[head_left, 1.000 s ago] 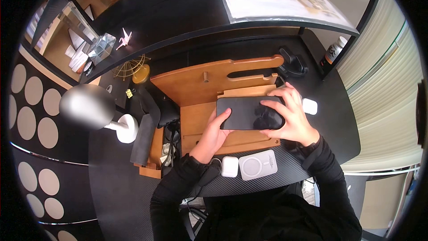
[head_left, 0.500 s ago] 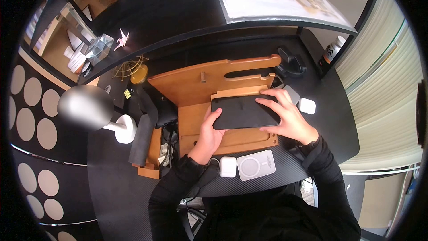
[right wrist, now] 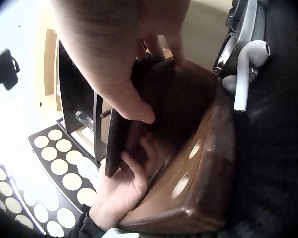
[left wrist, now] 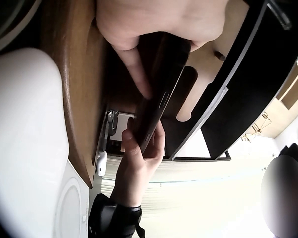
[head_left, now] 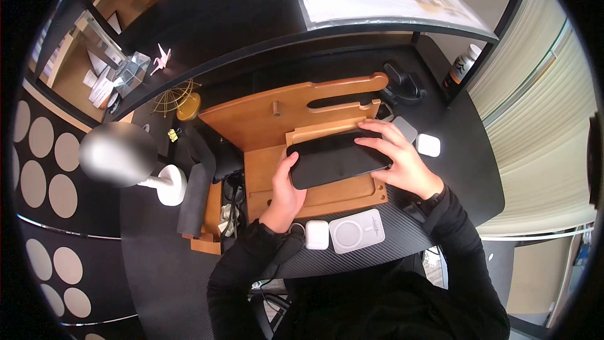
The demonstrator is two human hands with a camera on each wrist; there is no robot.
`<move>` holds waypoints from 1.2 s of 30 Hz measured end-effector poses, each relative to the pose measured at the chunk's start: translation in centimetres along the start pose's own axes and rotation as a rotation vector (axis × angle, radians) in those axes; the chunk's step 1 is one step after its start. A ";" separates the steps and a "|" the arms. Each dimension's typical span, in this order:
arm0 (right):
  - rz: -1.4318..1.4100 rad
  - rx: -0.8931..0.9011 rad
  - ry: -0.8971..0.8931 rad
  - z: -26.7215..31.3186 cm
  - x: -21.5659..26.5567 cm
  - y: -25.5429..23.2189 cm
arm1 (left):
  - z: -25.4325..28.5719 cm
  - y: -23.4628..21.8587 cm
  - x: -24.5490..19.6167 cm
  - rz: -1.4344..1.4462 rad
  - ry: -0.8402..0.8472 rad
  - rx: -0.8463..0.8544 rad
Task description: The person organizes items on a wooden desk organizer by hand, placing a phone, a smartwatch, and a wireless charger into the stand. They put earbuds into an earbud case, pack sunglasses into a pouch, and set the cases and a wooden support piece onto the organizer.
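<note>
A black smartphone (head_left: 336, 160) lies across both hands over a brown wooden desk stand (head_left: 255, 167), its dark screen facing up. My left hand (head_left: 286, 190) grips its left end, thumb on the front and fingers underneath. With the fingertips at the top edge and the thumb below, my right hand (head_left: 406, 162) holds the right end. Side buttons show along the phone (left wrist: 164, 99) in the left wrist view. From the right wrist, the left fingers (right wrist: 134, 166) appear behind the phone, above the stand's base (right wrist: 203, 193) with its two round holes.
In front of the stand lie a white earbud case (head_left: 317, 235) and a grey magnetic power bank (head_left: 357, 232). Another white case (head_left: 428, 145) sits to the right. A white lamp (head_left: 170, 184) and an open brown box (head_left: 207, 245) stand left. A black shelf (head_left: 251, 66) overhangs the back.
The phone has tilted, its left end dropping and its right end rising, with both hands still on it. The whole scene has shifted slightly left in the head view.
</note>
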State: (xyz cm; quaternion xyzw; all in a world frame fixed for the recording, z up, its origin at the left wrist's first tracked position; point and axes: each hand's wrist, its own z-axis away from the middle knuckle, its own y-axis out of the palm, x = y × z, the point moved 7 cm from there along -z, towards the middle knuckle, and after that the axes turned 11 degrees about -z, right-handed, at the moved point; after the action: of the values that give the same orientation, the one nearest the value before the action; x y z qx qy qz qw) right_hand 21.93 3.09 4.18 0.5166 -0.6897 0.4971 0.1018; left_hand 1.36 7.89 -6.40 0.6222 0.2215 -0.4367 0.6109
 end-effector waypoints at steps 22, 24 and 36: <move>-0.069 -0.003 -0.005 -0.4 -1.2 0.4 | 0.6 2.1 -1.0 0.076 -0.043 0.247; 0.032 -0.045 -0.094 -0.4 -0.5 0.0 | 0.6 2.2 -1.2 0.063 -0.049 0.211; -0.110 -0.288 0.062 -0.6 -4.1 -7.5 | 0.3 2.1 -1.3 0.023 -0.054 0.205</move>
State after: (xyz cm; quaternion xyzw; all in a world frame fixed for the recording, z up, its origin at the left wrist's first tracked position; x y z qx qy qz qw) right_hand 29.70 6.27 6.11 0.5180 -0.7212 0.4023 0.2230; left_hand 2.31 7.57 -4.14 0.6719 0.1520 -0.4667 0.5547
